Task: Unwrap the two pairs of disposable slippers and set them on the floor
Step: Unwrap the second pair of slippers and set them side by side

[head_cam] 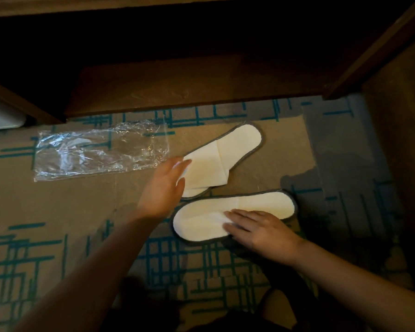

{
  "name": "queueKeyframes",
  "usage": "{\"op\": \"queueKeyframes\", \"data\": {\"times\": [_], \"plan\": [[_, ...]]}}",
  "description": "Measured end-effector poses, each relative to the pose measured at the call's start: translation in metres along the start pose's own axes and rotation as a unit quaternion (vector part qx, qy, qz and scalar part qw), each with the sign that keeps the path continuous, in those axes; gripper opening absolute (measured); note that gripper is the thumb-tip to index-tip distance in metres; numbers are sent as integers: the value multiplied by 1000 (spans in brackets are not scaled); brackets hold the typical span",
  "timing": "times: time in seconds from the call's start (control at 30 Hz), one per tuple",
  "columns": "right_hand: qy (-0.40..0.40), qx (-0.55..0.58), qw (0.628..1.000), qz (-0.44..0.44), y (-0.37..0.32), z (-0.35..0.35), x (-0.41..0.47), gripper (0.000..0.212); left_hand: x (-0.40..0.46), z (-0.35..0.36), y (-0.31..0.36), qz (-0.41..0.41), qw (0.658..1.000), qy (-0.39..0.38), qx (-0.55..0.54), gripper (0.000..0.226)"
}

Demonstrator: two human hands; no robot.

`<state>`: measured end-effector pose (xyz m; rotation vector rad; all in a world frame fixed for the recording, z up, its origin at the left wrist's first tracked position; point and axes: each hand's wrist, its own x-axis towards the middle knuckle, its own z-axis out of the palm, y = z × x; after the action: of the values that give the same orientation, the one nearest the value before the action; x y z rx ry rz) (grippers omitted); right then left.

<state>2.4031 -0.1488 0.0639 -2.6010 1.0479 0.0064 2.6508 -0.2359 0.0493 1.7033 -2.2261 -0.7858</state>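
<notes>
No legible text, label, brand, number or sign appears on any surface in the head view; lighting is dim.

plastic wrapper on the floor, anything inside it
The wrapper looks flat and empty: the carpet pattern shows through it. Glare and creases hide small detail. Both slippers lie outside it, one under the left hand, one under the right hand.

Two slippers lie on the carpeted floor, the far slipper just behind the near slipper. An emptied plastic wrapper lies to their left. A wooden shelf runs behind it all.
</notes>
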Motion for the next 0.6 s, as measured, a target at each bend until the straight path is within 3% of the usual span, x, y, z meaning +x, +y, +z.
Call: {"op": "queueKeyframes", "data": {"times": [0.13,0.23,0.4,0.6], "plan": [[124,16,992,28,9,-15,-5,31,-27,23,-12,1,989,-124,75,50],[168,11,985,41,15,-22,-10,24,-31,35,-25,28,984,-149,96,50],[113,-27,992,-58,5,3,-22,24,-20,18,-42,74,977,-186,72,43],[53,-62,996,-38,12,26,-19,14,-5,-2,-46,221,936,-232,148,40]]}}
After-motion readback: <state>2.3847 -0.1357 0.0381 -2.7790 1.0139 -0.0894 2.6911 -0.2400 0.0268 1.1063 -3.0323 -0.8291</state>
